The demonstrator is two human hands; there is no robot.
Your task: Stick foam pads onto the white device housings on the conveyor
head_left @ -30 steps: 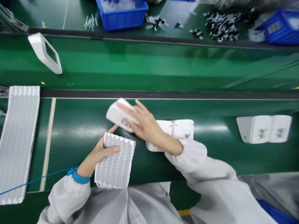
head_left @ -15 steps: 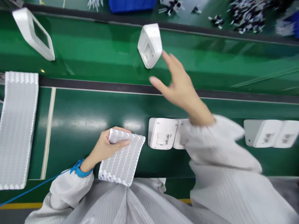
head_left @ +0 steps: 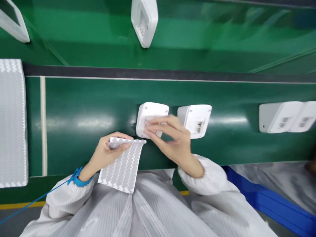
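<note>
Head — left fingers (head_left: 120, 150) closed on sheet (head_left: 123, 169)

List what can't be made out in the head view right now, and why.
All in the head view:
White box under the right hand: partly hidden by that hand; contact unclear, fingers blurred.
Left hand: some fingers hidden by the patterned sheet.
Print on the neighbouring box: too small to read.
Long sheet: cut off by the left edge.
</note>
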